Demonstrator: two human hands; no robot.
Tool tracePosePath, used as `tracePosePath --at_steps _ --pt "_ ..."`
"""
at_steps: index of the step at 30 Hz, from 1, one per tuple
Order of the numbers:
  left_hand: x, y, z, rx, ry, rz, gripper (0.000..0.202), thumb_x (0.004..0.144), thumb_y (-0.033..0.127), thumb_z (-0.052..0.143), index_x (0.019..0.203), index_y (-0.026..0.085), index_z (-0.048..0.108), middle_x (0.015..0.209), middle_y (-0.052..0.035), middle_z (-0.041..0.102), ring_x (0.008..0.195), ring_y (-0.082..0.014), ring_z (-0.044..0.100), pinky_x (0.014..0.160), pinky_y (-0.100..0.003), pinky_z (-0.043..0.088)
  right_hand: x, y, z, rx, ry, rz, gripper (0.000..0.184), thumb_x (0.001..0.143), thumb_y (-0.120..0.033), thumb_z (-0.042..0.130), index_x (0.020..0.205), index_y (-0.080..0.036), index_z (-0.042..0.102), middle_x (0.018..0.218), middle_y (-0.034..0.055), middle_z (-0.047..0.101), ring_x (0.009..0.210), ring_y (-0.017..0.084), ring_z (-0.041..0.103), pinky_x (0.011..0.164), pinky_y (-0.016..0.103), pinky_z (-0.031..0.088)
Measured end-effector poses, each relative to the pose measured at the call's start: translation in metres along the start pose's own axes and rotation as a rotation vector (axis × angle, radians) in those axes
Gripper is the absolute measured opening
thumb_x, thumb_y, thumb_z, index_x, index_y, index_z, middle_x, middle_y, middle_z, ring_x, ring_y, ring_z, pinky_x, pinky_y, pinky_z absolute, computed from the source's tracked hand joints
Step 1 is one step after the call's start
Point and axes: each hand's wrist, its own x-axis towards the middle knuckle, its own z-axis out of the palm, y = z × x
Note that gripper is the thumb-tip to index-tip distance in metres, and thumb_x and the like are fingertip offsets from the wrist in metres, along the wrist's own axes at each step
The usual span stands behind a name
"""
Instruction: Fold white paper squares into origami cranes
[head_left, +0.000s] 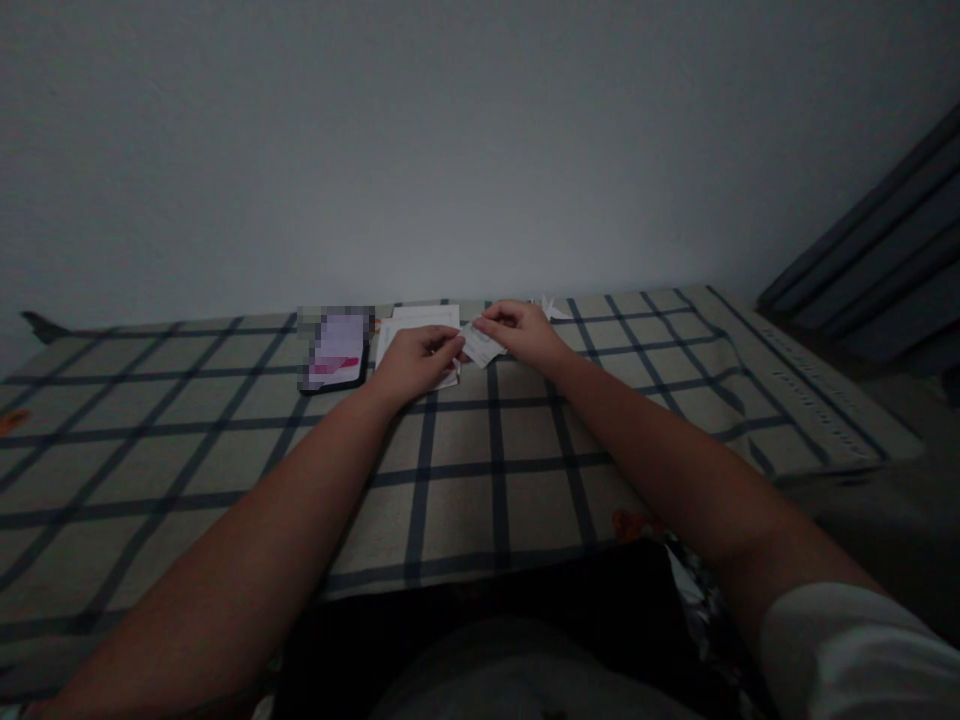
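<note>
Both my hands reach forward over a checked cloth [465, 480]. My left hand [416, 362] and my right hand [521, 332] pinch a small white piece of paper [482, 345] between them, each at one end, fingers closed on it. Under and behind my left hand lies a stack of white sheets [420, 322]. The light is dim and the paper's details are unclear.
A phone [335, 352] with a lit pinkish screen lies left of the sheets. A small white folded paper [550, 307] sits near the wall behind my right hand. A plain wall rises behind; the cloth's edge drops off at right by dark slanted panels [877, 280].
</note>
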Motion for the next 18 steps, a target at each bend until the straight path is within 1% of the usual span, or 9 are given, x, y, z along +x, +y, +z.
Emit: tracePosePath --at_steps 3,6,9,12,15,17,18 --pt "0.0006 -0.0017 0.0002 0.027 0.007 0.022 0.035 0.093 0.045 0.058 0.096 0.016 0.077 0.08 -0.0049 0.077 0.064 -0.0153 0.066 0.062 -0.025 0.049 0.001 0.0027 0.0 0.009 -0.021 -0.003 0.025 0.082 -0.04 0.07 0.082 -0.015 0.066 0.078 0.0028 0.066 0.071 0.013 0.057 0.066 0.027 0.046" --pt "0.0008 -0.0017 -0.0006 0.019 0.017 0.013 0.036 0.092 0.046 0.058 0.097 0.016 0.077 0.081 -0.0049 0.077 0.066 -0.0161 0.067 0.065 -0.026 0.05 0.0021 0.0057 0.0009 0.053 -0.045 -0.008 0.027 0.083 -0.042 0.069 0.086 -0.015 0.067 0.082 0.0034 0.067 0.074 0.014 0.059 0.066 0.026 0.047" --pt "0.0015 -0.0006 -0.0026 -0.003 0.052 -0.009 0.038 0.091 0.048 0.059 0.098 0.016 0.077 0.083 -0.0053 0.077 0.067 -0.0163 0.067 0.066 -0.026 0.051 0.0028 0.0078 0.0012 0.104 -0.073 0.008 0.03 0.085 -0.046 0.067 0.09 -0.016 0.067 0.084 0.0035 0.067 0.074 0.014 0.06 0.064 0.025 0.047" --pt "0.0028 -0.0005 -0.0046 -0.042 0.114 -0.041 0.04 0.09 0.05 0.06 0.099 0.015 0.077 0.081 -0.0051 0.076 0.064 -0.0161 0.064 0.064 -0.026 0.05 0.0032 0.0085 0.0002 0.12 -0.043 0.014 0.029 0.086 -0.044 0.066 0.092 -0.016 0.068 0.083 0.0029 0.067 0.07 0.012 0.059 0.06 0.024 0.047" --pt "0.0039 -0.0014 -0.0053 -0.083 0.142 -0.046 0.042 0.09 0.052 0.058 0.087 0.015 0.076 0.072 -0.0043 0.072 0.062 -0.0156 0.061 0.061 -0.026 0.047 0.0035 0.0084 -0.0011 0.112 -0.009 0.017 0.022 0.084 -0.037 0.068 0.091 -0.015 0.068 0.081 0.0022 0.066 0.066 0.011 0.057 0.058 0.023 0.047" --pt "0.004 -0.0015 -0.0046 -0.102 0.147 -0.037 0.044 0.09 0.054 0.057 0.078 0.015 0.074 0.067 -0.004 0.069 0.06 -0.0152 0.059 0.059 -0.026 0.046 0.0035 0.0083 -0.0015 0.109 -0.012 0.033 0.019 0.084 -0.033 0.068 0.09 -0.015 0.068 0.079 0.0017 0.066 0.063 0.01 0.056 0.058 0.023 0.047" --pt "0.0039 -0.0012 -0.0039 -0.115 0.15 -0.039 0.045 0.089 0.055 0.058 0.077 0.015 0.074 0.066 -0.004 0.068 0.06 -0.0151 0.058 0.059 -0.026 0.045 0.0035 0.0084 -0.0015 0.109 -0.02 0.039 0.018 0.085 -0.032 0.068 0.09 -0.015 0.069 0.078 0.0016 0.066 0.062 0.01 0.056 0.058 0.023 0.048"
